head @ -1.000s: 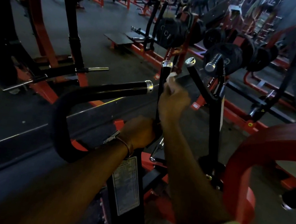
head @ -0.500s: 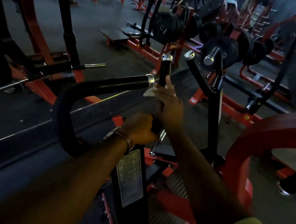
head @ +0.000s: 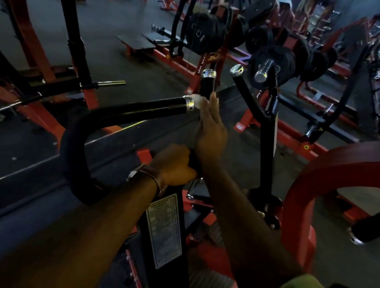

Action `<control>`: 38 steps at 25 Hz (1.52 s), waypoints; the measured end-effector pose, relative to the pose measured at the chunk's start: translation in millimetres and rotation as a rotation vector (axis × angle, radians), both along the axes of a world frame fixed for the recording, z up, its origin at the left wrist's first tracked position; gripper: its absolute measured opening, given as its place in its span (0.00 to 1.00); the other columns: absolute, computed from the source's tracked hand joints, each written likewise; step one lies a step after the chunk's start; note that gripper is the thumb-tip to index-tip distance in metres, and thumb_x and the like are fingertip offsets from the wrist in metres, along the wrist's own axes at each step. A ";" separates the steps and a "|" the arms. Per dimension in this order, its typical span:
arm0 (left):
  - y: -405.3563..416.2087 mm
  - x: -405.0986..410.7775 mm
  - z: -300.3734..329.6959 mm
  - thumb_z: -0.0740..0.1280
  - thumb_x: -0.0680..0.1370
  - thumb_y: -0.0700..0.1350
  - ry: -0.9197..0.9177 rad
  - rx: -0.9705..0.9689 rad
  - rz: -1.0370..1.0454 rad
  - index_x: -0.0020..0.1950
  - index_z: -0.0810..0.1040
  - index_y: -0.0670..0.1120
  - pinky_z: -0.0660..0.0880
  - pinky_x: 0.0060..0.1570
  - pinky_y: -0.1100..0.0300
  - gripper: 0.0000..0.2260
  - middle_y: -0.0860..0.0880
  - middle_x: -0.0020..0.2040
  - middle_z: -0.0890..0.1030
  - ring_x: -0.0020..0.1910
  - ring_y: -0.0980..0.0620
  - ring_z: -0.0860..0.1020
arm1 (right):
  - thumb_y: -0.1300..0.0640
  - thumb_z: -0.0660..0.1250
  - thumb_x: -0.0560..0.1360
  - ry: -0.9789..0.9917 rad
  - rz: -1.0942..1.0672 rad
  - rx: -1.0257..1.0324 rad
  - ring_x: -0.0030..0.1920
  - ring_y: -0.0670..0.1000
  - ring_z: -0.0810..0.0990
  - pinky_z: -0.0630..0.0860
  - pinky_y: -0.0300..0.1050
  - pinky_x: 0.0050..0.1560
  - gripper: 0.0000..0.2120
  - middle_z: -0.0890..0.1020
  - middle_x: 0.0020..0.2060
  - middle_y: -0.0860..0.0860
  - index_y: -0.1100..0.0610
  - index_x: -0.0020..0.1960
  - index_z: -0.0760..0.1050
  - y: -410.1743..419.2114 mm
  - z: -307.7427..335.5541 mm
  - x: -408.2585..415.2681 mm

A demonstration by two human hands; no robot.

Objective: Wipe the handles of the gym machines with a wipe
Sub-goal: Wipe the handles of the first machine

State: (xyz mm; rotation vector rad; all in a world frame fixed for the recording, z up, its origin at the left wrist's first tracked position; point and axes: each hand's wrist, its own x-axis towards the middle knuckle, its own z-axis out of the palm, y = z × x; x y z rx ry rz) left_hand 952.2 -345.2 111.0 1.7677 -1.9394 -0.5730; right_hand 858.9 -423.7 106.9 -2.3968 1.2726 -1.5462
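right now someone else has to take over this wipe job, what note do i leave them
Left hand grips the base of the upright handle. Right hand has straight fingers holding the white wipe against the silver-capped end of the curved handle.
Done: cannot tell which grips are already clean.
Left: wipe along the curved handle, then the angled handle to the right, then the other machines.

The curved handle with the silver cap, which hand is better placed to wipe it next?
Right. The right hand already presses the white wipe against the silver cap of the curved handle, fingers extended. The left hand is busy gripping the base of the upright handle.
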 end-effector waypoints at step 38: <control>8.6 -4.6 17.9 0.70 0.76 0.54 0.469 -0.267 -0.013 0.47 0.76 0.44 0.78 0.43 0.48 0.13 0.47 0.45 0.78 0.42 0.46 0.78 | 0.65 0.59 0.83 -1.488 -0.013 0.808 0.45 0.53 0.82 0.81 0.44 0.47 0.10 0.83 0.46 0.57 0.64 0.54 0.79 109.5 41.3 -7.2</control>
